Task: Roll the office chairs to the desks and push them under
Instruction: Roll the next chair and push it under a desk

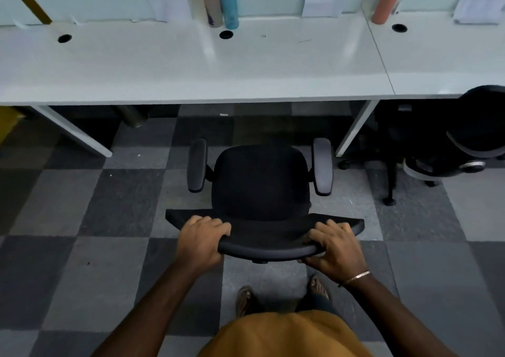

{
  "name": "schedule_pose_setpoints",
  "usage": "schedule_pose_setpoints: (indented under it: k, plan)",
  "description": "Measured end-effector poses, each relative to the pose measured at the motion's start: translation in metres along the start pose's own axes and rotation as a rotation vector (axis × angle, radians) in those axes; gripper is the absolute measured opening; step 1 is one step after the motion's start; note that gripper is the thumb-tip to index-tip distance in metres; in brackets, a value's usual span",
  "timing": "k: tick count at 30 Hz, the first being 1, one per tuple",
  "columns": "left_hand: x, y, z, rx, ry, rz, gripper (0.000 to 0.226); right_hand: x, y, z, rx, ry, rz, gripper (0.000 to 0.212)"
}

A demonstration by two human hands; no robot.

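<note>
1. The left grip (203, 237) clasps the top edge of the backrest (265, 236) of the office chair (261, 184); the fingers curl over the front of the edge, toward the seat. The right grip (334, 247) clasps the same edge on the other side, with the thumb under it and a thin bangle (356, 276) on the wrist.
2. I judge that the two hands are placed wide apart and at an equal height so that the chair rolls straight and does not turn on its wheels.
3. The chair stands on the checkered carpet (82, 274), in front of the bench (191, 67) but not yet under it — the seat and both armrests (323, 165) are still outside the front edge. It faces the opening between the two slanted white legs (355, 129), so a straight push looks enough; the right armrest is near the right leg and may touch it.
4. A second black chair (464, 143) is at the right, already partly under the next section of the bench.
5. As for containers: several tall tubes (229, 1) lean at the back of the bench, and one orange tube (388, 0) further right — what is in them I cannot tell. The round cable holes (226, 34) in the bench top show nothing inside.
</note>
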State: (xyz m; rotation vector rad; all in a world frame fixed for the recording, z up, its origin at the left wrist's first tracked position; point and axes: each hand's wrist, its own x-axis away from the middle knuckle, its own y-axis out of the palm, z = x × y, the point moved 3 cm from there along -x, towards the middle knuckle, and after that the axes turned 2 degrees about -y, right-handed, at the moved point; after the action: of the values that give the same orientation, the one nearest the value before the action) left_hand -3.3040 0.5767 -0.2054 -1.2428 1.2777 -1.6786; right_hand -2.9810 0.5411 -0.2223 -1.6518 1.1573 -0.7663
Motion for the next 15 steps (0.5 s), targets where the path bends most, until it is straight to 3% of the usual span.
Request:
schedule_pose_setpoints:
  k: [9, 15]
  plan:
    - [-0.061, -0.031, -0.005, -0.046, 0.09, -0.02, 0.022, -0.045, -0.019, 0.02, 0.121, 0.064, 0.061, 0.04]
    - [-0.1, -0.033, 0.017, -0.044, 0.123, 0.035, 0.033, -0.062, -0.029, 0.067, 0.167, 0.069, 0.041, 0.038]
